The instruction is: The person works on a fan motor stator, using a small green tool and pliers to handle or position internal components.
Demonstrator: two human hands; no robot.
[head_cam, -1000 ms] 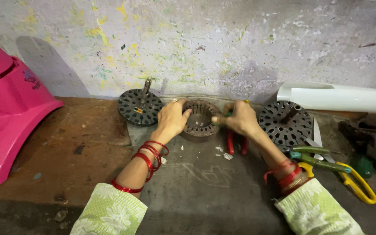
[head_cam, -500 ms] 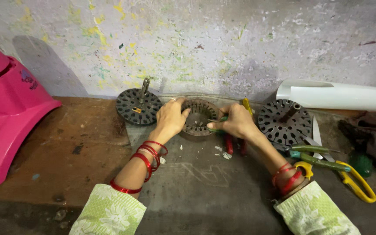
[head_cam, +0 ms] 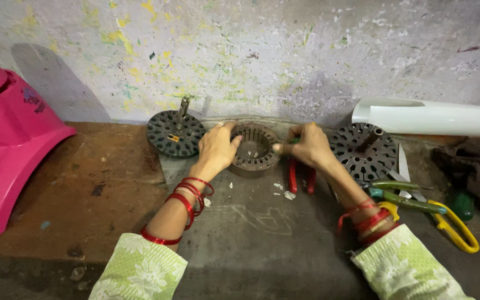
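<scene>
From the head view, looking down: the left hand [head_cam: 218, 149] lies over the left rim of a ring-shaped slotted metal core [head_cam: 255, 149], fingers spread and curled along the edge, thumb reaching toward the hollow middle. That grip is loosely closed on the rim, pressing it down rather than lifting it. The core sits flat on the dark surface [head_cam: 251, 233], close to the paint-flecked wall [head_cam: 262, 55], between the two hands.

The right hand [head_cam: 308, 145] comes in from the other side, fingers pinched together on something small at the core's right edge. It may be a thin tool or a strip, green-tinged, but it is mostly hidden behind the fingers and I cannot tell what. Just under that hand lie red-handled pliers [head_cam: 301, 176], heads covered by the palm.

To the left of the core, a dark slotted disc with an upright shaft [head_cam: 174, 133]. To the right, a second slotted disc [head_cam: 365, 151], partly covered by the right wrist. Green and yellow handled cutters [head_cam: 418, 205] lie near the right forearm, a white curved panel [head_cam: 429, 118] rests against the wall, a dark cloth [head_cam: 473, 166] is cut off at the right edge, and a pink moulded cover [head_cam: 12, 161] is cut off at the left. Small pale scraps [head_cam: 285, 193] dot the surface below the core.
</scene>
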